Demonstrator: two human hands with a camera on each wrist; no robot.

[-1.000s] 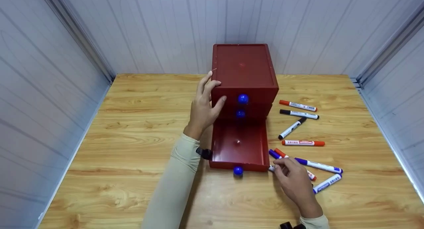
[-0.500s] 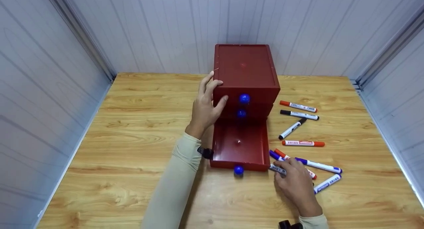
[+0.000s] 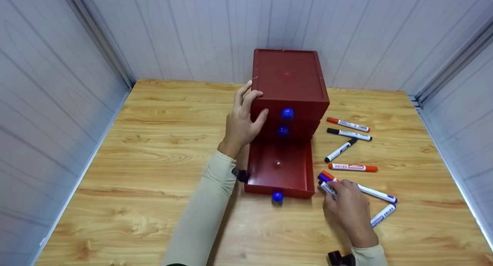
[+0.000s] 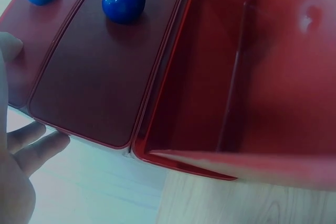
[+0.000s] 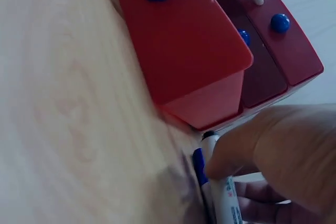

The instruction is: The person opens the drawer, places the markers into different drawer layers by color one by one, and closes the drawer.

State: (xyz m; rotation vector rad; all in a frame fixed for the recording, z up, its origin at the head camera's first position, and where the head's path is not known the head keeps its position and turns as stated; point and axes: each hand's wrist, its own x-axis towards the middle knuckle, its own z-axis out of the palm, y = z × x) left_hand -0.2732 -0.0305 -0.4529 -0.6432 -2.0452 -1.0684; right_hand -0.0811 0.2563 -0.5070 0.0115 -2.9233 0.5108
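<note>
A dark red drawer cabinet (image 3: 289, 75) with blue ball knobs stands against the back wall. Its bottom drawer (image 3: 279, 173) is pulled out, with nothing lying in the part that shows. My left hand (image 3: 242, 125) holds the cabinet's front left corner, thumb (image 4: 9, 46) on the front face and fingers around the side. To the right of the drawer, my right hand (image 3: 349, 212) pinches a white whiteboard marker (image 5: 224, 198) with a black end between thumb and fingers. A blue-capped marker (image 5: 199, 166) lies close beside the held one; my hand covers parts of others.
Right of the cabinet lie several more markers: a red one (image 3: 348, 124), a black one (image 3: 349, 134), another black one (image 3: 341, 150) and a red one (image 3: 353, 167). Blue-and-white markers (image 3: 383, 215) lie right of my right hand. Panel walls (image 3: 192, 31) enclose the wooden table (image 3: 165, 150).
My right hand has shifted slightly right, drawing the held marker away from the drawer's front corner, and its black end now shows. The left hand keeps its hold on the cabinet.
</note>
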